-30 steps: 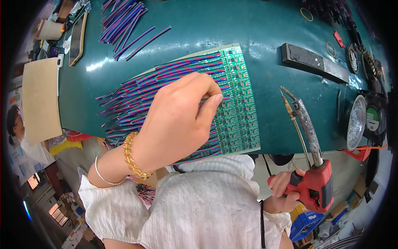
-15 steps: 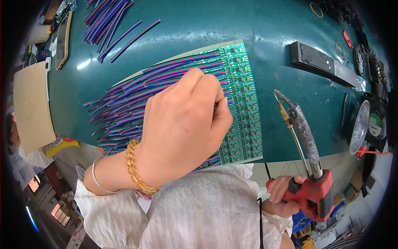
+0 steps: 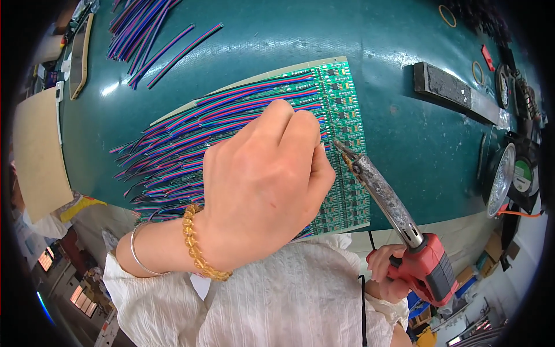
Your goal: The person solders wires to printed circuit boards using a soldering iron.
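Note:
A green circuit board panel point(image 3: 348, 191) lies on the table, with rows of small components along its right part. Multicoloured ribbon wires point(image 3: 173, 139) fan out from it to the left. My left hand point(image 3: 266, 168) is over the panel, thumb and forefinger pinched at a wire end, most of which the fingers hide. In my right hand point(image 3: 388, 270) is the handle of a red soldering gun point(image 3: 430, 272). Its dark, worn tip reaches the components just right of my left fingertips; whether it touches I cannot tell.
The green tabletop point(image 3: 393, 168) carries a pile of ribbon wires point(image 3: 139, 29) at the far left. A dark metal bar point(image 3: 457, 89) rests to the right, near a round dish point(image 3: 502, 179) and a solder spool point(image 3: 523, 173). A phone point(image 3: 81, 56) and a cardboard sheet point(image 3: 40, 153) are at left.
The soldering gun has swung left, bringing its tip from beyond the panel's right edge to beside my left fingertips. My left hand stays pinched, slightly shifted to the right.

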The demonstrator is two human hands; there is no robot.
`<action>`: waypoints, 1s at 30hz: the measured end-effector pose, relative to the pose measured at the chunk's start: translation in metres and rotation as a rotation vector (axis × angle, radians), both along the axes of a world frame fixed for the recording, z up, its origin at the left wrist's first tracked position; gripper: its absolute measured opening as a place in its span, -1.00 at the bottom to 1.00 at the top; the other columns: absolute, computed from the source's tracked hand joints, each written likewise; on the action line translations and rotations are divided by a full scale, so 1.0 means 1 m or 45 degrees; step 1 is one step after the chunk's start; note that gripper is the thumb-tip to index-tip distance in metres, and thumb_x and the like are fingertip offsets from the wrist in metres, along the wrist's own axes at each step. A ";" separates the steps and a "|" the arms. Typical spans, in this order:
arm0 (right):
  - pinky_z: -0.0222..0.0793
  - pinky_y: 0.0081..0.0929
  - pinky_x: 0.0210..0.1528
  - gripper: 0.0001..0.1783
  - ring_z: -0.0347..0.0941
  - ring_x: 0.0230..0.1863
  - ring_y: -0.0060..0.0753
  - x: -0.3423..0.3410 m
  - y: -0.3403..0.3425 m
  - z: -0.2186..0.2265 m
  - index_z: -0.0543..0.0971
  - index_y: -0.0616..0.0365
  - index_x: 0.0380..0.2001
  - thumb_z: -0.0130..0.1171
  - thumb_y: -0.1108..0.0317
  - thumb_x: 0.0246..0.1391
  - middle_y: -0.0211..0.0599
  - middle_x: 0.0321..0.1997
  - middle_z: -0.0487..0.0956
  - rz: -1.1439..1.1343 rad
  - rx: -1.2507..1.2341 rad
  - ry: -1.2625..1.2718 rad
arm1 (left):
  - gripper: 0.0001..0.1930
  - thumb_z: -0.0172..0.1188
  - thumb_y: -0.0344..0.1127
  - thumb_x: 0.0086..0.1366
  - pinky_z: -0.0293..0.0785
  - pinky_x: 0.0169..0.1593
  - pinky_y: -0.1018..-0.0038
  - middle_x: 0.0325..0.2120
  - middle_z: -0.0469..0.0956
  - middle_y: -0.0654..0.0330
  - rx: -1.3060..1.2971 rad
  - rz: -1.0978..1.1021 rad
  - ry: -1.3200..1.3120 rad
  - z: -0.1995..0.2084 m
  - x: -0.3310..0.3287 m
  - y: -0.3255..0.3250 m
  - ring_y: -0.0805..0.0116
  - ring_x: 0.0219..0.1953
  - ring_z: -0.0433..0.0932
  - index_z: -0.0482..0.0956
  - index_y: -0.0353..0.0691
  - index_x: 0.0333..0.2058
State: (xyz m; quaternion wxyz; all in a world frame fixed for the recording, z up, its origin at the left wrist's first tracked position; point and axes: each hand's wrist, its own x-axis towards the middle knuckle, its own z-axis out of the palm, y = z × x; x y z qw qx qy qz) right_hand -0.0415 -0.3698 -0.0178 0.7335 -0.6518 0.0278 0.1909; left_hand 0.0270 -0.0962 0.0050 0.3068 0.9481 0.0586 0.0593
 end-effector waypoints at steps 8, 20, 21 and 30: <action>0.31 -0.55 -0.60 -0.74 0.40 -0.69 -0.51 0.025 -0.015 0.001 0.38 0.15 -0.55 0.23 0.26 -0.12 -0.38 -0.71 0.43 0.366 -0.059 -0.027 | -0.83 0.26 -0.59 -0.03 0.40 -0.52 0.41 -0.55 0.40 0.17 0.016 0.002 -0.027 -0.002 -0.002 0.000 0.25 -0.57 0.48 0.43 -0.26 -0.49; 0.33 -0.54 -0.57 -0.51 0.41 -0.66 -0.56 0.002 -0.037 0.014 0.43 0.23 -0.25 0.21 0.08 -0.17 -0.43 -0.66 0.50 0.502 -0.559 0.340 | -0.82 0.26 -0.59 -0.04 0.38 -0.54 0.42 -0.56 0.40 0.18 -0.013 -0.044 -0.086 -0.003 0.002 0.001 0.25 -0.58 0.47 0.43 -0.25 -0.51; 0.28 -0.55 -0.64 -0.10 0.32 -0.75 -0.55 -0.001 -0.037 0.002 0.32 0.27 0.16 0.19 -0.29 0.02 -0.50 -0.75 0.41 0.461 -0.161 -0.097 | -0.82 0.26 -0.59 -0.04 0.38 -0.54 0.42 -0.56 0.40 0.18 0.000 -0.038 -0.083 -0.003 0.000 0.001 0.25 -0.58 0.47 0.43 -0.25 -0.51; 0.24 -0.57 -0.65 -0.13 0.27 -0.77 -0.59 0.021 -0.008 -0.013 0.35 0.28 0.12 0.21 -0.27 0.00 -0.54 -0.75 0.37 0.522 0.284 -0.459 | -0.83 0.27 -0.59 -0.02 0.33 -0.58 0.49 -0.57 0.41 0.21 -0.012 -0.040 -0.037 0.000 0.000 0.004 0.37 -0.60 0.47 0.44 -0.25 -0.50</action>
